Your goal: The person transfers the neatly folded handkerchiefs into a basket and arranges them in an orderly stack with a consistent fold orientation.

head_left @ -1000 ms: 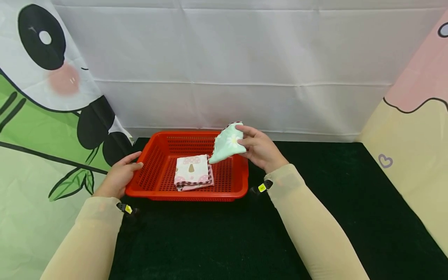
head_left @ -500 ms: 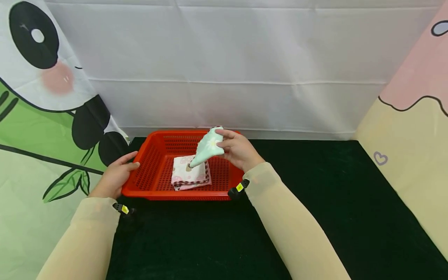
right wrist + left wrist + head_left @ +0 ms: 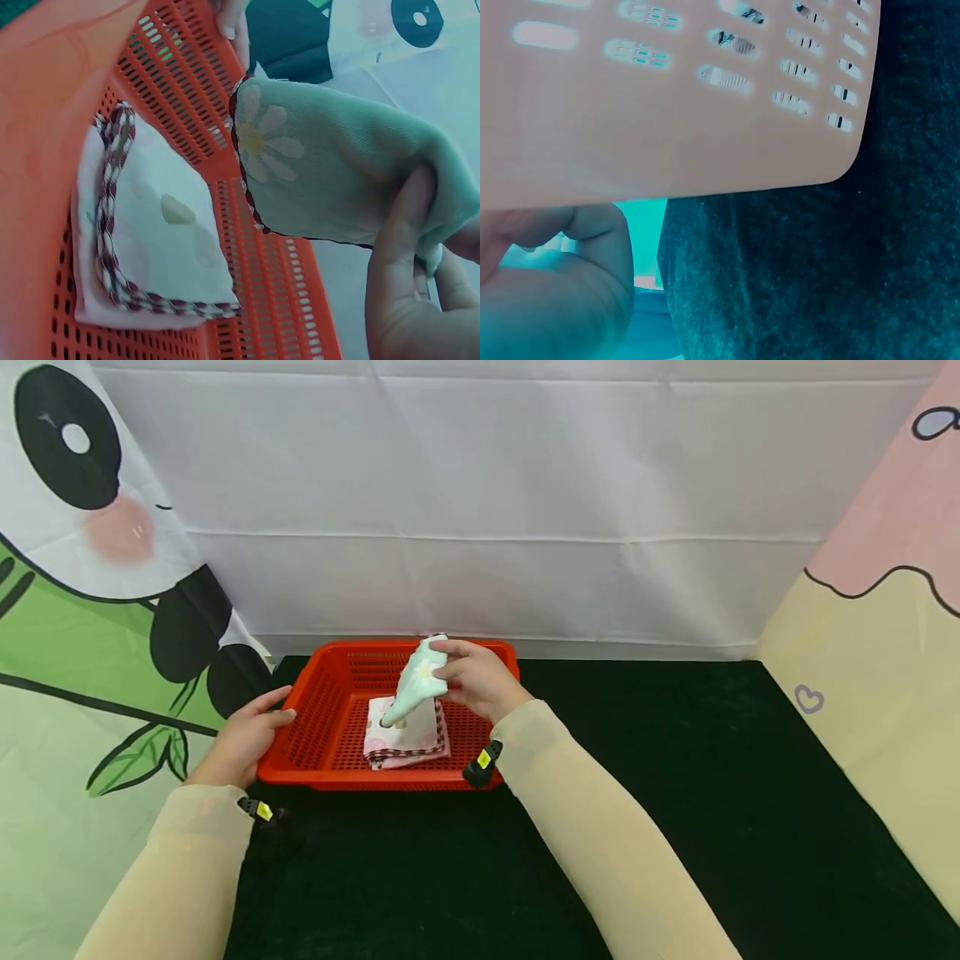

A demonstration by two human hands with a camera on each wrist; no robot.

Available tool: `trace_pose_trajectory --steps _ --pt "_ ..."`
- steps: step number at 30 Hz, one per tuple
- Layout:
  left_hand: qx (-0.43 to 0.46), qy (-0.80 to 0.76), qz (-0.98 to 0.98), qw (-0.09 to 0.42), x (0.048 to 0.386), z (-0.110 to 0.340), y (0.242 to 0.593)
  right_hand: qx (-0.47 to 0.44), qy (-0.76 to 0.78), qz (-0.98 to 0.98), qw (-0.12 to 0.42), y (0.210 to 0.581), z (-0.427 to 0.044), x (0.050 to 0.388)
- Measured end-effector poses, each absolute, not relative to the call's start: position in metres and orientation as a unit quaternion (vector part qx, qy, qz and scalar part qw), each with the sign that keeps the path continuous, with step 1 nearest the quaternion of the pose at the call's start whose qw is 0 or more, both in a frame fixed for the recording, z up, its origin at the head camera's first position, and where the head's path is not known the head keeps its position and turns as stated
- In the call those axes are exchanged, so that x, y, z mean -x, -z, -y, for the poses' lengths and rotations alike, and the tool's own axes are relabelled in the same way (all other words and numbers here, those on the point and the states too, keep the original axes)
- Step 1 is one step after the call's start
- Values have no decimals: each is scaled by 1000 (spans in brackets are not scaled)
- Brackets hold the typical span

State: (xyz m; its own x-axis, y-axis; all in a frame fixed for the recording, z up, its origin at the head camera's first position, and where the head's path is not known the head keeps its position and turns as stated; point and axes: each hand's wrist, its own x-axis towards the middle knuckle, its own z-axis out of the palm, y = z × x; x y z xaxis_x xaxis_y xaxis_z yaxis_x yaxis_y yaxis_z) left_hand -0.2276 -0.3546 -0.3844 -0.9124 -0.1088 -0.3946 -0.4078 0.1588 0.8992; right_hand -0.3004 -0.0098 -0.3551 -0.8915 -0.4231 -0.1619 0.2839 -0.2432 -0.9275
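Observation:
A folded mint-green cloth (image 3: 420, 675) with a daisy on it is pinched between the thumb and fingers of my right hand (image 3: 480, 681). It hangs tilted over a folded white handkerchief (image 3: 405, 737) with a checked edge, which lies on a pink folded cloth (image 3: 412, 762) inside the red plastic basket (image 3: 322, 777). In the right wrist view, the mint cloth (image 3: 330, 157) is apart from the white handkerchief (image 3: 165, 217). My left hand (image 3: 243, 739) holds the basket's left rim; in the left wrist view its fingers (image 3: 600, 232) bend at the rim, partly hidden.
The basket stands on a dark green tablecloth (image 3: 390, 877), close to a white backdrop (image 3: 480, 510). A panda-printed sheet (image 3: 67, 643) borders the left side, and a pink and cream sheet (image 3: 877, 693) the right.
My right hand has moved left with the mint cloth, from the basket's right edge to above the folded white handkerchief. My left hand stays on the rim.

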Motion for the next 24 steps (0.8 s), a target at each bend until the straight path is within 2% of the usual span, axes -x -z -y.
trace_pose_trajectory --steps 8,24 --pt "169 -631 -748 120 226 358 386 60 773 -576 259 358 37 304" --pt "165 -629 -751 115 227 355 384 46 744 -588 314 360 55 325"
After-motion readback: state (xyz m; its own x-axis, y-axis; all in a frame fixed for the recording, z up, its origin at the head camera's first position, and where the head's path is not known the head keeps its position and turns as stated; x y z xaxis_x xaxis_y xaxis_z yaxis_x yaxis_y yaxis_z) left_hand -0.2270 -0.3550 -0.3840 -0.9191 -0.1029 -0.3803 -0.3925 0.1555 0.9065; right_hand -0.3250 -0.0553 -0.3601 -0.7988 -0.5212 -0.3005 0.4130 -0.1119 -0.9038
